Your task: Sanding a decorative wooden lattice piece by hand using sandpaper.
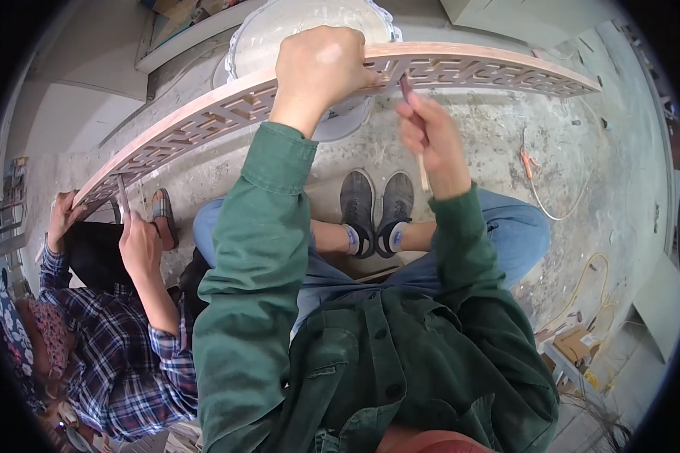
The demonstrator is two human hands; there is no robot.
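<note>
A long panel of pale wood with cut-out lattice work (pixel 468 69) stands on edge in front of me, its ends curving away in the fisheye picture. My left hand (pixel 321 64) is closed over its top edge near the middle. To the right of it, my right hand (pixel 433 136) grips a narrow stick (pixel 405 84) with a dark reddish-brown upper end and a pale wooden lower end. The dark end touches, or nearly touches, the lattice; I cannot tell which.
Behind the panel is a white round tabletop with a scalloped rim (pixel 258 38). At left a co-worker in a plaid shirt (pixel 121 355) holds the panel's end and a similar stick (pixel 122 195). An orange-handled tool with a cable (pixel 529 162) and a cardboard box (pixel 574 343) lie at right.
</note>
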